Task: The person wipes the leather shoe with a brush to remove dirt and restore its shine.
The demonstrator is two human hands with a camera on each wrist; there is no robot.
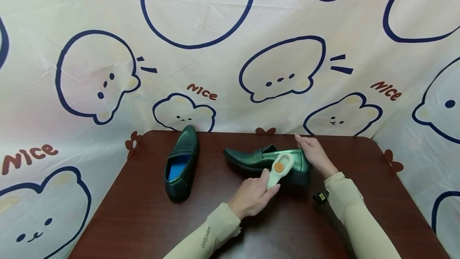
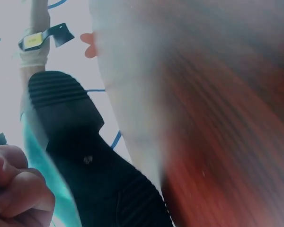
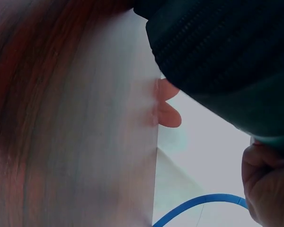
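Fingers: left hand curled round pale tool | right hand grips green shoe by heel | second shoe at its 9 o'clock

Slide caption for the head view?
Left hand holds a pale tool beside a green loafer; right hand holds its heel end.

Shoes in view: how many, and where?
2. One shoe stands on the table, left in the head view; the other shoe is held at its heel by the right hand, partly behind the tool in the left hand. No others show.
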